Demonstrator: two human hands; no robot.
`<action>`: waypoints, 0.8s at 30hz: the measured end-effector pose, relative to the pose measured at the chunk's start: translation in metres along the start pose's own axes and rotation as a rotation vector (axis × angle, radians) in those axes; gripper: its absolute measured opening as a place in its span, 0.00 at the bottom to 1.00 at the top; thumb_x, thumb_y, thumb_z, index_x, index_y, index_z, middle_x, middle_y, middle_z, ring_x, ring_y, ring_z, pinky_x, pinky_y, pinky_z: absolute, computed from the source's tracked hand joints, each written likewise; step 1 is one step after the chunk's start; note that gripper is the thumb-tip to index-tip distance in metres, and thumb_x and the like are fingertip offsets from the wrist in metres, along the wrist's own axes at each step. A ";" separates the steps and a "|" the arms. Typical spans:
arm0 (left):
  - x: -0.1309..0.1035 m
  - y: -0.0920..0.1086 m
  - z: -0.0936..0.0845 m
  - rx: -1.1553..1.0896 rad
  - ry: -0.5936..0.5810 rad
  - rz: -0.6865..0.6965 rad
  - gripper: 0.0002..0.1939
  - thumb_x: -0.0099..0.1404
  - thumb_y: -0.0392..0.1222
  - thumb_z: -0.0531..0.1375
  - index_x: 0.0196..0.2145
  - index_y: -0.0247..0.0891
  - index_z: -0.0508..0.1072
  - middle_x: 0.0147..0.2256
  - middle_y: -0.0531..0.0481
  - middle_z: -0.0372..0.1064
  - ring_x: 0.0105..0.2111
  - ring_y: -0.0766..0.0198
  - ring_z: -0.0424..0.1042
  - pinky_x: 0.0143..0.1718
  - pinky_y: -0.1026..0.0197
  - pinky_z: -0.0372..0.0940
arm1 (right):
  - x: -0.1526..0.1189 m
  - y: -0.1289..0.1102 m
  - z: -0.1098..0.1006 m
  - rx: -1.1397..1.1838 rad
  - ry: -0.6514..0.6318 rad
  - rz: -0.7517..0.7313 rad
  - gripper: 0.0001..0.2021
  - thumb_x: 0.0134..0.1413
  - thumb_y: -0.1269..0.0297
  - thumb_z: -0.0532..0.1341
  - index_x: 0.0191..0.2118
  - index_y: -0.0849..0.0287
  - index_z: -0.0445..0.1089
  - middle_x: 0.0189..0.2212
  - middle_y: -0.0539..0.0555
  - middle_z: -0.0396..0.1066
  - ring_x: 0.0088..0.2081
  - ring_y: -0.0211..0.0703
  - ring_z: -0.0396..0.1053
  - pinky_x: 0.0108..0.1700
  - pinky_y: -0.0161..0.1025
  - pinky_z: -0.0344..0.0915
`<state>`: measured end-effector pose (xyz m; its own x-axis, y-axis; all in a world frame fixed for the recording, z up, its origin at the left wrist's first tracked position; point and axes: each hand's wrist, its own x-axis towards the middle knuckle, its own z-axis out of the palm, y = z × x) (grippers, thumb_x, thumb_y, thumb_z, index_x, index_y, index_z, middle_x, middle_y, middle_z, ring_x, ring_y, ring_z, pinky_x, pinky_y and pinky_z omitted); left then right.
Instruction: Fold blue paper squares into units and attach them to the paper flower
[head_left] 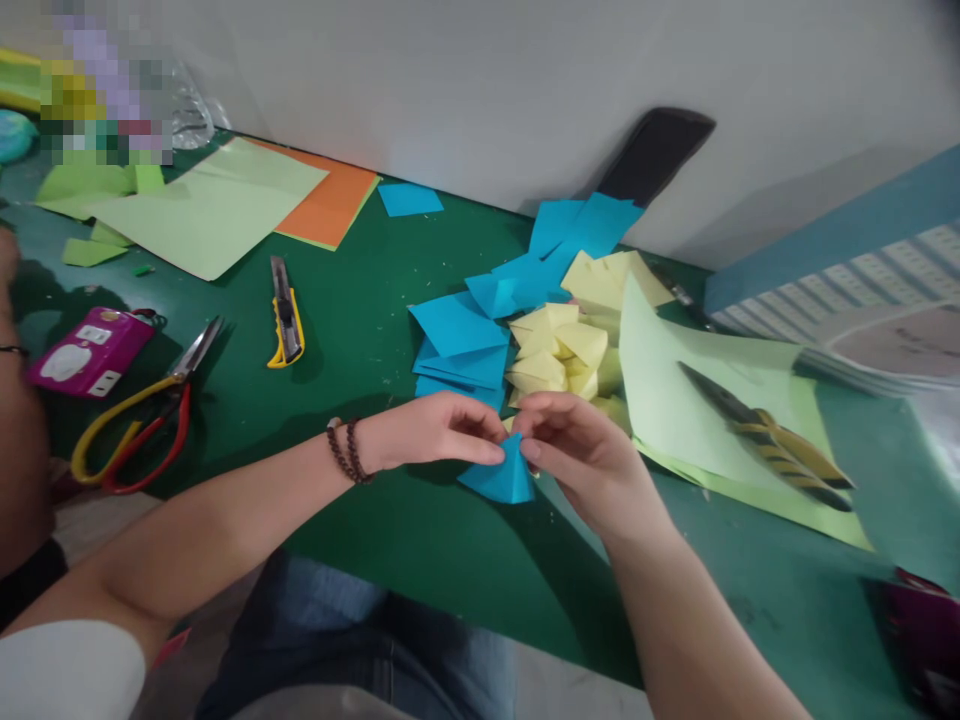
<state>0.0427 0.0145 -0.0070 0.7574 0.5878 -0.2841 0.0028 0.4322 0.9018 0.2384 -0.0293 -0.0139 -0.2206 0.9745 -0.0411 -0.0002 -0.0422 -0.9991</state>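
A piece of folded blue paper, fan-like in shape, is pinched between my two hands near the front of the green table. My left hand grips its upper left part with thumb and fingers. On its upper right edge, my right hand closes thumb against fingers. Just beyond them lies a pile of blue paper sheets, some of them folded. Beside that pile sits a cluster of folded yellow paper pieces. The undersides of my fingers are hidden.
To the left are a yellow box cutter, scissors and a purple box. Pale green sheets lie at the back left. More scissors rest on green paper at right. Another person's arm shows at far left.
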 end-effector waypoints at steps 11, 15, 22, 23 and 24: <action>0.003 -0.008 0.003 -0.188 0.201 0.131 0.13 0.46 0.35 0.72 0.28 0.33 0.72 0.28 0.55 0.70 0.32 0.68 0.70 0.41 0.59 0.64 | -0.005 -0.011 0.004 -0.673 0.126 -0.441 0.11 0.53 0.60 0.67 0.43 0.51 0.74 0.42 0.55 0.76 0.45 0.49 0.74 0.46 0.47 0.72; 0.002 -0.007 0.004 -0.212 0.219 0.129 0.10 0.50 0.33 0.70 0.29 0.32 0.73 0.29 0.53 0.72 0.32 0.69 0.71 0.42 0.60 0.65 | -0.008 -0.009 0.009 -0.793 0.194 -0.532 0.13 0.52 0.69 0.67 0.44 0.51 0.73 0.44 0.54 0.76 0.46 0.48 0.74 0.48 0.47 0.71; 0.002 -0.009 0.004 -0.189 0.302 0.146 0.11 0.50 0.38 0.71 0.29 0.33 0.75 0.28 0.53 0.72 0.32 0.69 0.71 0.40 0.61 0.64 | -0.008 -0.008 0.011 -0.812 0.210 -0.535 0.11 0.53 0.70 0.65 0.43 0.52 0.73 0.43 0.54 0.76 0.45 0.49 0.74 0.47 0.49 0.72; 0.002 -0.009 0.004 -0.186 0.306 0.147 0.11 0.49 0.39 0.72 0.28 0.33 0.75 0.28 0.53 0.72 0.32 0.69 0.71 0.40 0.62 0.64 | -0.008 -0.008 0.011 -0.830 0.212 -0.546 0.11 0.53 0.70 0.65 0.43 0.52 0.72 0.44 0.55 0.76 0.46 0.49 0.74 0.47 0.50 0.72; 0.002 -0.009 0.005 -0.185 0.310 0.147 0.12 0.48 0.39 0.72 0.27 0.33 0.75 0.28 0.53 0.72 0.32 0.69 0.70 0.39 0.62 0.64 | -0.008 -0.008 0.012 -0.850 0.215 -0.559 0.11 0.53 0.70 0.65 0.43 0.52 0.72 0.44 0.55 0.75 0.46 0.50 0.74 0.47 0.50 0.72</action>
<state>0.0474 0.0084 -0.0144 0.5080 0.8192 -0.2662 -0.2303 0.4270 0.8745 0.2284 -0.0391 -0.0051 -0.2222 0.8294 0.5125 0.6572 0.5157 -0.5497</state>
